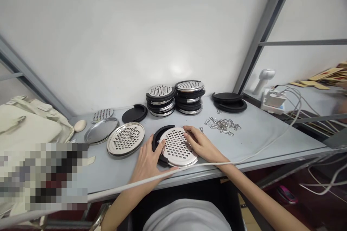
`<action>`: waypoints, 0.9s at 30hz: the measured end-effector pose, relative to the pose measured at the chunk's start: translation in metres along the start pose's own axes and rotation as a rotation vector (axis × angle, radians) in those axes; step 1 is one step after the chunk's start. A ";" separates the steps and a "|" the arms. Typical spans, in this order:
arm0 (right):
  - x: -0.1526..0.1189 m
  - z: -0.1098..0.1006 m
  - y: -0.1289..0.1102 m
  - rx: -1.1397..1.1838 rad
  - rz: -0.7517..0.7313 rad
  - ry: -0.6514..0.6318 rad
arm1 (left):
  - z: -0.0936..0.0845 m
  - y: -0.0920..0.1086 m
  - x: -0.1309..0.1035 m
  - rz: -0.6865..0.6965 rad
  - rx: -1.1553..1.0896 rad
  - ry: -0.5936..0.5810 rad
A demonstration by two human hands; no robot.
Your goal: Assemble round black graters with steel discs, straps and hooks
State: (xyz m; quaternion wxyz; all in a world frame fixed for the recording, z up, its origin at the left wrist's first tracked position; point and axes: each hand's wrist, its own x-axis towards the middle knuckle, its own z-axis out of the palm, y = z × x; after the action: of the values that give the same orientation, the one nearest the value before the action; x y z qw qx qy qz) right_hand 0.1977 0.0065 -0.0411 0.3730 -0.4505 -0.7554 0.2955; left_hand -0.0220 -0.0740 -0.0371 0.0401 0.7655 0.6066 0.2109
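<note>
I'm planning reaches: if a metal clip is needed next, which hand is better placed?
Right, probably: the right hand touches the perforated metal disc on the side nearer the metal clips; the left hand is farther off, by the black holder.

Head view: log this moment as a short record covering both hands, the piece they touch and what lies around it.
left hand: spread at the left side of the black holder, touching it
right hand: fingers on the right side of the perforated metal disc
disc fit: holder curves around its left side; full seating cannot be told
left of hands: another perforated disc, a plain metal disc
behind: two stacks of holders and discs
right: loose metal clips, two black holders
</note>
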 end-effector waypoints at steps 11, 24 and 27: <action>-0.005 -0.002 -0.010 0.024 -0.045 -0.085 | 0.005 0.000 0.000 -0.046 -0.018 0.025; -0.006 -0.009 -0.012 -0.071 -0.124 -0.286 | -0.001 0.002 0.001 -0.097 -0.156 -0.042; -0.006 -0.003 -0.011 -0.074 -0.140 -0.265 | -0.002 0.003 0.000 -0.095 -0.183 -0.059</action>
State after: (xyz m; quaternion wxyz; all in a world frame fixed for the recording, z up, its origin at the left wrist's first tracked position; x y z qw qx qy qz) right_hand 0.1968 -0.0030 -0.0325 0.2727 -0.3673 -0.8379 0.2978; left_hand -0.0200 -0.0750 -0.0341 0.1376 0.7346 0.6192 0.2409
